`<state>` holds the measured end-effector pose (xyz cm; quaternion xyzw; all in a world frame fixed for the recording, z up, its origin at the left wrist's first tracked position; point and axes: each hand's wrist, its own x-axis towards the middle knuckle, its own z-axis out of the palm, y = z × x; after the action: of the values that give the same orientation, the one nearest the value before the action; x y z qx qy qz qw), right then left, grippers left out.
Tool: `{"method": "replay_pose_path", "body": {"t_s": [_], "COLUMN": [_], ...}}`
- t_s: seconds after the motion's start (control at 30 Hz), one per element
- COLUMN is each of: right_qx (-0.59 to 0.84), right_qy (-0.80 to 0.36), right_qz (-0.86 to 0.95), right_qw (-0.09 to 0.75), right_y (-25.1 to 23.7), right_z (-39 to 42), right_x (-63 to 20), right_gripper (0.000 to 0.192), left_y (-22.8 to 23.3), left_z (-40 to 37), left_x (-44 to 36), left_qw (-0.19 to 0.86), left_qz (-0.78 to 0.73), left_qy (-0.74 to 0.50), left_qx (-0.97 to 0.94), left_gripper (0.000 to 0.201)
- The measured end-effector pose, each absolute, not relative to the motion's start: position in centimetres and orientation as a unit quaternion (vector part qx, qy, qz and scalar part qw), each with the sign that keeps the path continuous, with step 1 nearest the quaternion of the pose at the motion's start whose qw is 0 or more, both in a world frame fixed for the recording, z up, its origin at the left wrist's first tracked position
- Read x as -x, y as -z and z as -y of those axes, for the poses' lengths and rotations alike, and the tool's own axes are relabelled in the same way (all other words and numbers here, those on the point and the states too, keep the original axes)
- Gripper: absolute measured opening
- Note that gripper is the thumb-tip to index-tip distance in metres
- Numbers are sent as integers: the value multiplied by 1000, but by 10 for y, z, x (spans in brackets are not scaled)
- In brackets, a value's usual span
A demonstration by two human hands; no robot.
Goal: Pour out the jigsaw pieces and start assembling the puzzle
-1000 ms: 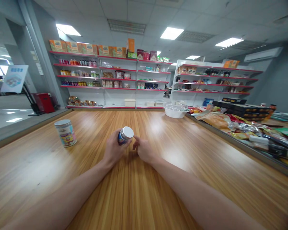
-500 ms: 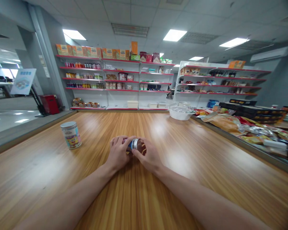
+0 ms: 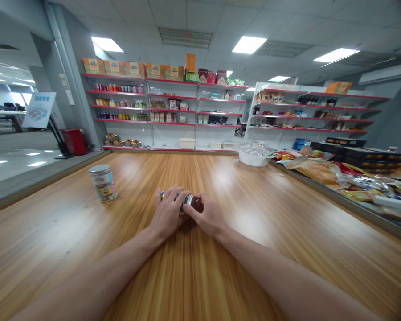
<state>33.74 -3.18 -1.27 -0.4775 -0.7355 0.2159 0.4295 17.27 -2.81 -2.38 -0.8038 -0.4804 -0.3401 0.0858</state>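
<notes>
A small can (image 3: 188, 202) with a silver rim lies on its side between my two hands, low over the table (image 3: 194, 276). My left hand (image 3: 169, 207) is closed over its body, and the fingers hide most of the label. At the silver end, my right hand (image 3: 207, 211) grips with thumb and fingers. A bit of the can's other end peeks out left of my left fingers. Off to the left stands an upright canister (image 3: 103, 183) with a grey lid and a colourful cartoon label, apart from both hands.
A white basin (image 3: 254, 158) holding clear plastic sits at the table's far right edge. Beyond the right edge lie snack packets (image 3: 316, 171) and black boxes (image 3: 361, 156). Stocked shelves (image 3: 173, 122) line the back. A sign stand (image 3: 40, 111) is at far left.
The can has turned in my hands, its blue label now mostly covered and its left end showing. My left fingers have shifted over it. The whole view has swung slightly left.
</notes>
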Motion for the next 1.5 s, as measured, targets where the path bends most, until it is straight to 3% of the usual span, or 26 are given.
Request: {"method": "replay_pose_path", "body": {"t_s": [0.47,0.83,1.07,1.27,1.5], "right_qx": [430,352,398,428,381], "right_qy": [-212,-133,-166,-172,-106], "right_qz": [774,823,782,774,785], "right_qw": [413,425,449,433,476], "right_y": [17,19,14,15,17], "right_z": [28,28,31,29,29], "right_x": [-344,-350,-349,-347,-349], "right_gripper": [24,51,51,34,45], "left_y": [14,13,14,15,19], "left_z": [18,19,20,21,16], "left_x": [-167,-169,-170,-172,-170], "left_qw": [92,90,95,83,77], "left_qz": [455,454,431,434,475], "left_qy": [310,334,344,337,364], "left_qx": [830,821,829,832,798], "left_gripper": [44,40,38,37,38]}}
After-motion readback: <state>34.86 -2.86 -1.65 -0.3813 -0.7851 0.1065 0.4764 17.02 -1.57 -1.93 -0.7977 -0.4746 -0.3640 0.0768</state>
